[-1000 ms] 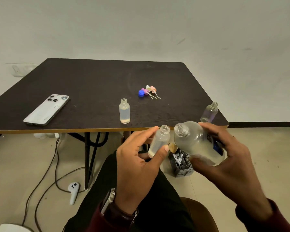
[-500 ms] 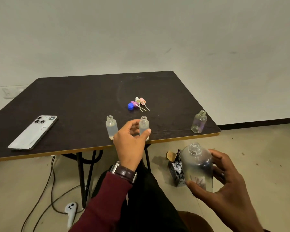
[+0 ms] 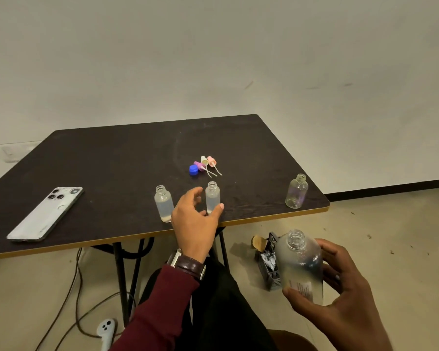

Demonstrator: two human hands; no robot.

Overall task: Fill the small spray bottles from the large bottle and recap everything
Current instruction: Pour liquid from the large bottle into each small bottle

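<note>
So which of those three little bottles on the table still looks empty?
The small bottle near the table's right corner: it looks clear, while the two by the left hand hold cloudy liquid.

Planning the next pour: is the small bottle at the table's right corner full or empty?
Empty: the right-corner bottle looks clear throughout, with no liquid line.

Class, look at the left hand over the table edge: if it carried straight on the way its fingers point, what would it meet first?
Most likely the small clear uncapped bottle standing between the left hand's thumb and fingers; beyond it lie the loose spray caps. Whether it already touches the bottle is unclear.
</note>
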